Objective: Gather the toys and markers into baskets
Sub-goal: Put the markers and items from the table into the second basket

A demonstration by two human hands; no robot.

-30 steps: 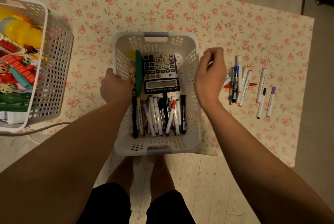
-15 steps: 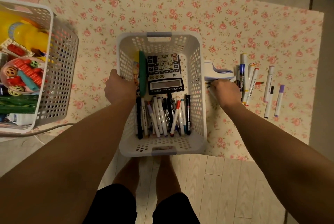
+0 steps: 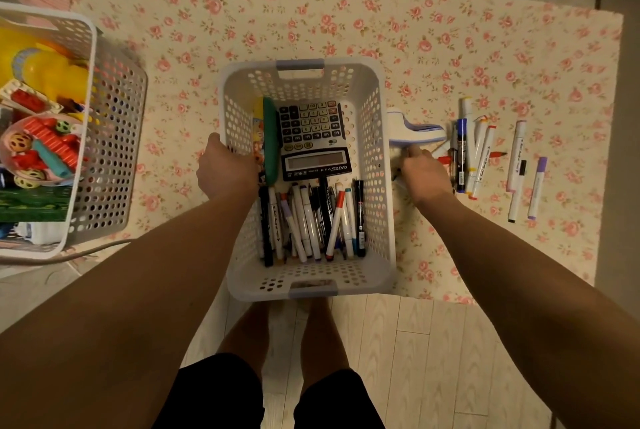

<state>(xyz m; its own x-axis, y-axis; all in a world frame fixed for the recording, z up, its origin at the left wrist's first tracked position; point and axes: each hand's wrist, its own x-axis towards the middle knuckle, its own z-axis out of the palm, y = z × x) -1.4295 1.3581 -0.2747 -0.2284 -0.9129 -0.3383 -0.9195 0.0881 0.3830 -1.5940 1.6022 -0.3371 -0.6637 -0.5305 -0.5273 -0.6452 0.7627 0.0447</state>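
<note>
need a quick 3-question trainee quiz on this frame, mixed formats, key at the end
1. True or false: the calculator lies on the flowered mat, outside the middle basket.
2. What does the left hand grip? A) the middle basket's left rim B) a marker C) the calculator
3. Fill in: the loose markers lie on the mat to the person's ___ of the middle basket.
Key: 1 false, it lies inside the basket; 2 A; 3 right.
</note>
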